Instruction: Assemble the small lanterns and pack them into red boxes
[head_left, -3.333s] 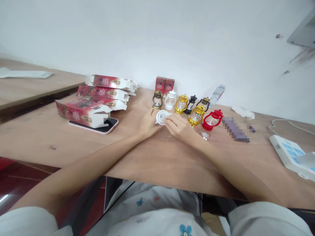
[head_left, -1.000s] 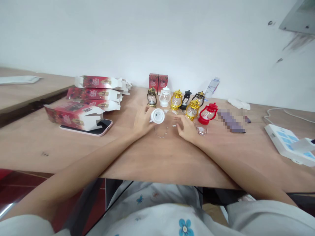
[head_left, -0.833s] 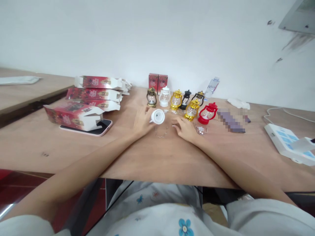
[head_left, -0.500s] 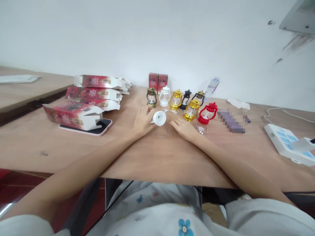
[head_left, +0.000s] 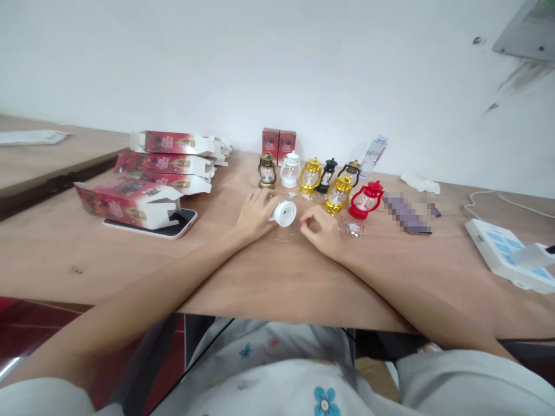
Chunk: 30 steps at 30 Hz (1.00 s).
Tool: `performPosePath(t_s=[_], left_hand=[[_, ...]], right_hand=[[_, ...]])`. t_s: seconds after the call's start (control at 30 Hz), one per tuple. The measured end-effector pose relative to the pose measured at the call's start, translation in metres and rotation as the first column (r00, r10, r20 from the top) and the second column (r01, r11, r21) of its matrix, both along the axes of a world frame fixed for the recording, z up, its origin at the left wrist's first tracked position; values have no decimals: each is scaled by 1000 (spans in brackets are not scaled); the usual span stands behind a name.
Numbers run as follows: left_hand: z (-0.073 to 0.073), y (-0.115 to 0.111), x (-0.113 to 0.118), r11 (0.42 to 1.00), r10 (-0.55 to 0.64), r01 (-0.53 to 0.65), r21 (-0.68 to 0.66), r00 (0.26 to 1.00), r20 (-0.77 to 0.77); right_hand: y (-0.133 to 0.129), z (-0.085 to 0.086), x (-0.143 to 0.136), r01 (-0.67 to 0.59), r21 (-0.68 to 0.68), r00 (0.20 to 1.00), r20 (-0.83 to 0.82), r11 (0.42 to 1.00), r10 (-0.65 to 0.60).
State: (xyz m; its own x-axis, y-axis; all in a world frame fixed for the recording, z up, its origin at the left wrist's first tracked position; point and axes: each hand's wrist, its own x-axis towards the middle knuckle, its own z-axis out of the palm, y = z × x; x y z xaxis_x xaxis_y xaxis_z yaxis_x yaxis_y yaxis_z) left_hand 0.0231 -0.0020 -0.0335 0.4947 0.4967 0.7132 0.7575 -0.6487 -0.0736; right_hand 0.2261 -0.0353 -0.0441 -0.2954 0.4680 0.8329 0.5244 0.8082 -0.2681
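My left hand [head_left: 255, 216] is closed around a small white lantern [head_left: 286, 214], tipped so that its round base faces me. The rest of that lantern is mostly hidden by the base and my fingers. Just to its right, apart from it, my right hand [head_left: 323, 231] has thumb and forefinger pinched together; whatever they may hold is too small to make out. A thin bent wire [head_left: 284, 240] lies on the table below the lantern. Small metal pieces [head_left: 353, 230] rest to the right of my right hand.
Behind my hands stand several finished-looking lanterns, among them a white one [head_left: 290, 170], a gold one [head_left: 337, 195] and a red one [head_left: 366, 201]. Open red boxes [head_left: 130, 199] and a phone [head_left: 184, 225] lie left. A power strip [head_left: 505, 251] sits right.
The white lantern has shifted slightly right and down in my left hand. My right hand has gone from outstretched fingers to a pinch.
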Motion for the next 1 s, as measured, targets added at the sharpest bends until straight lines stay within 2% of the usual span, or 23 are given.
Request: performPosePath(t_s=[0.2,0.4,0.53,0.73,0.87,0.93,1.0], left_hand=[[-1,0,2,999,8,-4,37,996,-94],[-1,-3,5,999,16,-8,53,990,-139],[1,-6,6,999,1,4,35,990,-140],[4,-10,8,999,-21,26,36,988,-151],[4,-10,8,998,-23,32,52,987,-156],[3,-9,8,996,-26,39,75,986,-167],[2,-9,8,995,-28,45,93,983,-181]], right_hand=[[-8,-2,-9,27,-35,988,-154,999,-32],[-11,-1,-9,53,11,995,-90,999,-51],[-10,-5,-9,83,1,988,-134,997,-82],[-10,-6,-8,157,103,981,-132,982,-143],[-8,-7,-7,89,165,991,-114,982,-71],[-7,-9,-6,22,170,997,-71,985,-10],[-5,-11,-5,5,154,999,-46,988,2]])
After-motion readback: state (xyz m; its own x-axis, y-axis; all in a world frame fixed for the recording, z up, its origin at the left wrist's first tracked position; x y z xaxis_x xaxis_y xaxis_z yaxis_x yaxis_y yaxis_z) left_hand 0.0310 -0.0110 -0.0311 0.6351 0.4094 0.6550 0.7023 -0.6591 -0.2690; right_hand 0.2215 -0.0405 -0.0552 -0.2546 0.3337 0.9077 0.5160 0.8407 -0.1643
